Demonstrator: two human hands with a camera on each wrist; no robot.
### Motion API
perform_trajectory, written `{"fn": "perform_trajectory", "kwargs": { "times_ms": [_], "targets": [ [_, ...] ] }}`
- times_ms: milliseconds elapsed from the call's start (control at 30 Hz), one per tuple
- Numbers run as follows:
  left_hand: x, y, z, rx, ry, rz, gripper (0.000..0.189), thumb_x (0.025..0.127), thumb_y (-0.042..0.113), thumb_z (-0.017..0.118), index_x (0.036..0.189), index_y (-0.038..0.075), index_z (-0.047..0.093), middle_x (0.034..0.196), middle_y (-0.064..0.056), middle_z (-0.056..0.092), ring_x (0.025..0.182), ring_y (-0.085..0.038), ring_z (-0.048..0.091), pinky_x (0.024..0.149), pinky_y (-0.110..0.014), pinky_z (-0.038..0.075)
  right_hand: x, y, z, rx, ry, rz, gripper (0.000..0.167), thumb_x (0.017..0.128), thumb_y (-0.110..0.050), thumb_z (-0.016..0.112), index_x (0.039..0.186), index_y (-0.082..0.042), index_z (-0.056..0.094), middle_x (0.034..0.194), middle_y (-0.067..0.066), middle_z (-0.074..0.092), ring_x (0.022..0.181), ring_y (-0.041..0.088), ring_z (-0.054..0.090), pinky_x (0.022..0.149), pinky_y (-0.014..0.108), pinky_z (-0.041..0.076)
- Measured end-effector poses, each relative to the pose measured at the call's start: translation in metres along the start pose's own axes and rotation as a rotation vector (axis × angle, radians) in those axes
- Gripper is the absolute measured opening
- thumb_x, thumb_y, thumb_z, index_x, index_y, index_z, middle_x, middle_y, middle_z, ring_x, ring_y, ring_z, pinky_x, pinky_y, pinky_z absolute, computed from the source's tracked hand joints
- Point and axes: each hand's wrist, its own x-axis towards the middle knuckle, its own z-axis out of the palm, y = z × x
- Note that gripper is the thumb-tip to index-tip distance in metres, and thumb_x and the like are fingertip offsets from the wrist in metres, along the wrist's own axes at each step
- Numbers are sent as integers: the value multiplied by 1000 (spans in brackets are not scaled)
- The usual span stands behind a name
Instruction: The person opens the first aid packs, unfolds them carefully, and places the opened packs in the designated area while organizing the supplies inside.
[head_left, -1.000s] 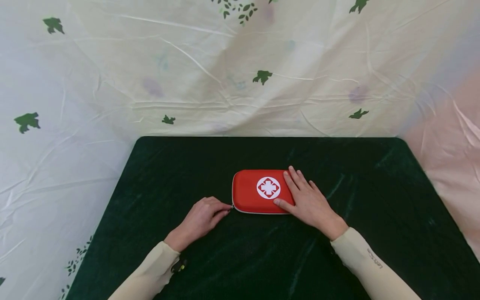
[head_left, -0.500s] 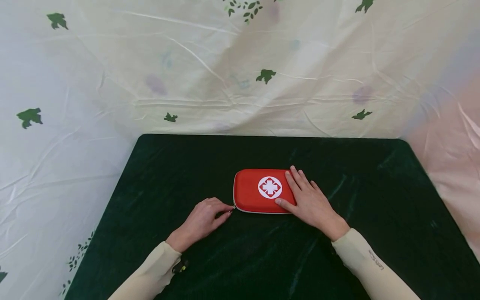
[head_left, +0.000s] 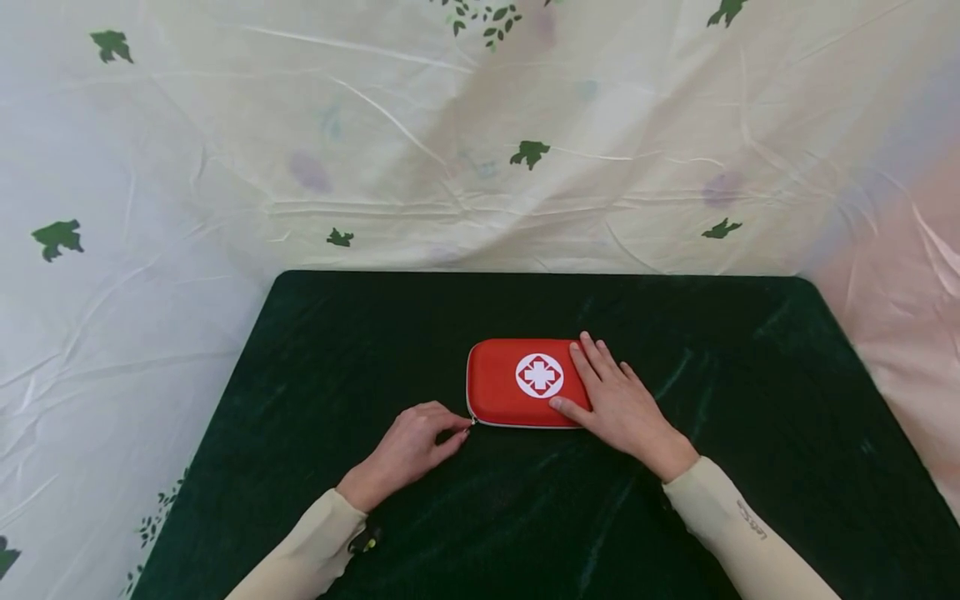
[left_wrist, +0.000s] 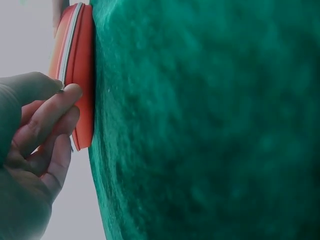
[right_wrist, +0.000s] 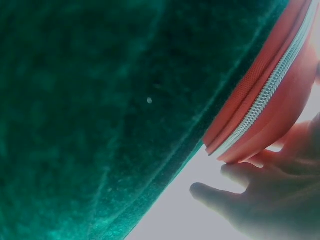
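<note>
Red first-aid case (head_left: pixel 495 383) lies flat, its zip pull (head_left: pixel 473 422) pinched

From where I stand, the case rests lid up near the middle of a table (head_left: pixel 345 350) covered in dark green velvet, its long sides running left to right. On the lid is 1 round white emblem (head_left: pixel 539 376) with a cross.

The person has 2 hands at it. At the near left corner, the left hand (head_left: pixel 408 446) is narrowed to a pinch, thumb and fingertips closed on the little pull. The right hand (head_left: pixel 626 408) is spread wide and rests across the right end of the lid, fingers straight, thumb just beside the emblem. Round the side runs a silver zip (right_wrist: pixel 266 95), its teeth meshed along the stretch I can see.

Cream sleeves (head_left: pixel 303 546) reach in from the near side; the right sleeve bears dark lettering too small to read. By the left cuff sits a small black object (head_left: pixel 365 537) I can't make out. Behind the table hangs creased pale fabric (head_left: pixel 390 125), printed with green bird shapes (head_left: pixel 530 153) and leaf sprays (head_left: pixel 498 15), turning pink towards the right.
</note>
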Motion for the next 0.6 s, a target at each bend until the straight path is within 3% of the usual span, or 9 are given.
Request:
{"fn": "perform_trajectory", "kwargs": {
  "times_ms": [267, 600],
  "targets": [
    [0, 7, 2, -15, -17, -32, 22, 95, 17, 76, 117, 14, 77, 100, 9, 75, 91, 1, 64, 84, -32, 56, -1, 0, 0, 1, 6, -6, 103, 94, -69, 57, 166, -9, 15, 174, 13, 4, 157, 40, 11, 119, 68, 21],
    [3, 8, 4, -19, 15, -10, 23, 94, 15, 77, 117, 14, 77, 100, 9, 76, 93, 0, 65, 83, -31, 57, -1, -1, 0, -7, 22, -2, 103, 95, -69, 56, 166, -7, 15, 173, 15, 5, 156, 42, 12, 119, 68, 22]
  ]
}}
